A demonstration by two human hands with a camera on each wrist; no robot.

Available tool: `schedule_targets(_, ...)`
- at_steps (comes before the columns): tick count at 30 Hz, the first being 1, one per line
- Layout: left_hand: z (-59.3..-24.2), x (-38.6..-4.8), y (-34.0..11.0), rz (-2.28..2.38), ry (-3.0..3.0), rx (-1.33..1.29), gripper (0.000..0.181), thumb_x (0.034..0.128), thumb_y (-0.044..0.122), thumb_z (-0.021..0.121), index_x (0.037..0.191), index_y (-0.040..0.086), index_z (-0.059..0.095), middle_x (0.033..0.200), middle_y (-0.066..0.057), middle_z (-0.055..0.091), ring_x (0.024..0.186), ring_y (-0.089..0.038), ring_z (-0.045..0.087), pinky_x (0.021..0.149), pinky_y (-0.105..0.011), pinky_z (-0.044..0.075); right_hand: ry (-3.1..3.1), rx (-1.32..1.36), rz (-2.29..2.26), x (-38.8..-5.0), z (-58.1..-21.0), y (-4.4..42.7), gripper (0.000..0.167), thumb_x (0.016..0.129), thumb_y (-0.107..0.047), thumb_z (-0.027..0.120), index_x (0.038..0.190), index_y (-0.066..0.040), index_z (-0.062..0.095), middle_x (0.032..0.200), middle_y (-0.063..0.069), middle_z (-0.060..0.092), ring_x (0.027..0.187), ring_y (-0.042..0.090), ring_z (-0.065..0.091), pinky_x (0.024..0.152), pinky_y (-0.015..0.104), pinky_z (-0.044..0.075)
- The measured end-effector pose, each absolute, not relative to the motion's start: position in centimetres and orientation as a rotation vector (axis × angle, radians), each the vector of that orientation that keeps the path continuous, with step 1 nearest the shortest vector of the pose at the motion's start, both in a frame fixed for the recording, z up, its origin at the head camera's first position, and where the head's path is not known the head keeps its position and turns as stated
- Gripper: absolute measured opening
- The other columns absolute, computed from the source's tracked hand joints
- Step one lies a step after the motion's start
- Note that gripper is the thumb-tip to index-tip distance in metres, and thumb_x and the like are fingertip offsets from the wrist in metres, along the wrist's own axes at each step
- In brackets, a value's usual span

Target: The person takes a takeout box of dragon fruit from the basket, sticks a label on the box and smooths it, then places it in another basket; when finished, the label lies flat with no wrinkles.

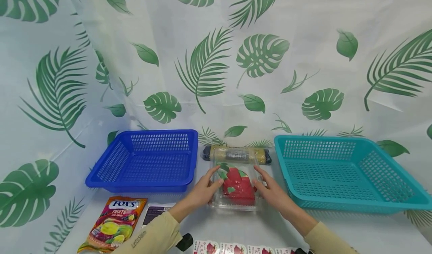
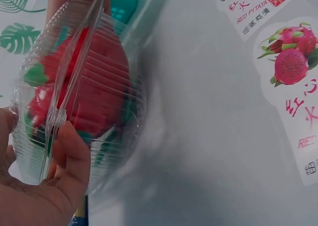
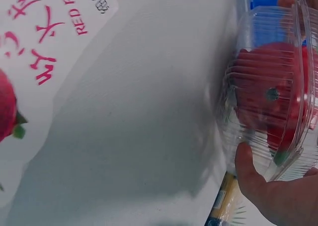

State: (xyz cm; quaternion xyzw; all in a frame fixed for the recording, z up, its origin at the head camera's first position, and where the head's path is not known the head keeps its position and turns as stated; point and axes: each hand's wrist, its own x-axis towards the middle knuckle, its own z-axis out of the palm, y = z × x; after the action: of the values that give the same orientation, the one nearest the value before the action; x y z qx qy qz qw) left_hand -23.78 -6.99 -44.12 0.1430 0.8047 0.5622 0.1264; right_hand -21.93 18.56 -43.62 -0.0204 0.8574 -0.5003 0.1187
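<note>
A clear plastic clamshell box (image 1: 233,208) with red dragon fruit (image 1: 238,184) inside sits between both hands at the middle of the table. Its lid and base rims meet in the left wrist view. My left hand (image 1: 201,190) grips the box's left side, and the left wrist view shows fingertips pinching a rim tab (image 2: 57,117). On the opposite side, my right hand (image 1: 272,194) holds the box; in the right wrist view its thumb (image 3: 247,166) presses the ribbed wall. The right hand's other fingers are mostly hidden there.
A blue basket (image 1: 141,188) stands left, a teal basket (image 1: 351,205) right. Behind the box lies a yellow-and-dark wrapped package (image 1: 264,155). At front left are a FOX'S candy bag (image 1: 113,224) and a purple-and-white package (image 1: 155,213). Dragon fruit stickers (image 1: 233,247) line the front.
</note>
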Motion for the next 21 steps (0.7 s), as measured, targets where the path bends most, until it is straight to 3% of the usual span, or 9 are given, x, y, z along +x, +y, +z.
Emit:
schedule_targets(12,-44.41,-24.26,-7.06,1.628,2.361,0.401,0.056,0.1034,0.035,0.049,0.155,0.023,0.029,0.074,-0.006,0.045,0.05,-0.013,0.044,0.048,-0.03,0.045,2.513,-0.015,-1.475,-22.32,-43.82,18.47,0.071,0.099,-0.05,0.049,0.157,-0.028,0.013,0.157,0.024,0.018,0.139,0.05,0.024,0.099,0.058,0.041)
schedule_targets(21,-44.25,-24.03,-6.98,1.607,2.41,0.416,0.056,0.1033,0.034,0.049,0.154,0.021,0.031,0.078,-0.008,0.044,0.053,-0.014,0.045,0.052,-0.032,0.044,2.541,-0.099,-1.481,-22.43,-43.96,18.38,0.065,0.103,-0.044,0.045,0.157,-0.022,0.018,0.159,0.019,0.017,0.143,0.044,0.017,0.102,0.058,0.039)
